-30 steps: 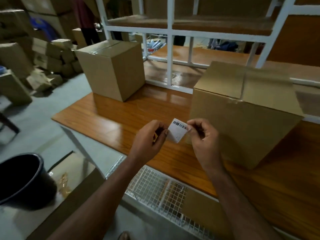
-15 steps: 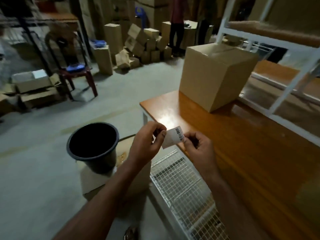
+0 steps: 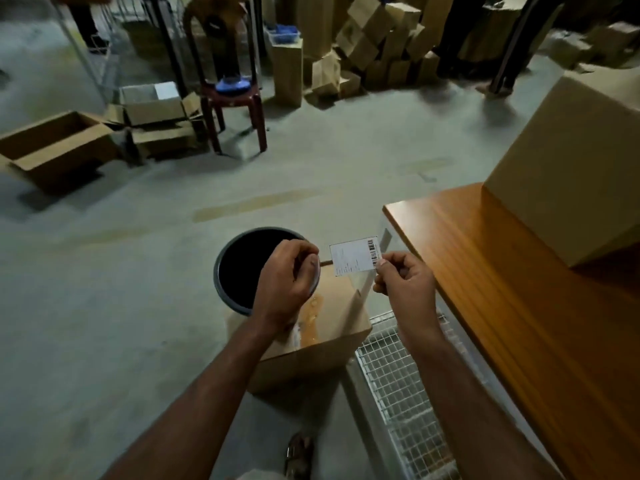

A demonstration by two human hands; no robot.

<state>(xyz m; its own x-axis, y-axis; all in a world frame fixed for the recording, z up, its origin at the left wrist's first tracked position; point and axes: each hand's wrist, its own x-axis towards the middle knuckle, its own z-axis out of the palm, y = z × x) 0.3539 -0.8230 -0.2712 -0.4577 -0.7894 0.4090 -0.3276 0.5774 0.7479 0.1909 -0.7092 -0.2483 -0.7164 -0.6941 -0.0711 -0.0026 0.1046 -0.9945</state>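
My right hand [image 3: 405, 285] pinches the right edge of a small white barcode label [image 3: 355, 258], held flat and facing me. My left hand [image 3: 287, 282] is apart from the label, its fingers curled round a pale sliver that looks like the label's backing. That hand hovers over the mouth of a black bucket [image 3: 221, 271]. The bucket stands on a closed cardboard box [image 3: 332, 327] on the floor.
A wooden table [image 3: 485, 271] runs along the right with a large sealed carton [image 3: 571, 150] on it and a wire mesh shelf [image 3: 401, 393] below. Across the concrete floor are a red chair [image 3: 235, 98], open boxes [image 3: 59, 143] and a heap of cartons [image 3: 374, 46].
My view has swung left from the table to the floor and bucket. My left hand has let go of the label and drawn away over the bucket; my right hand keeps the label.
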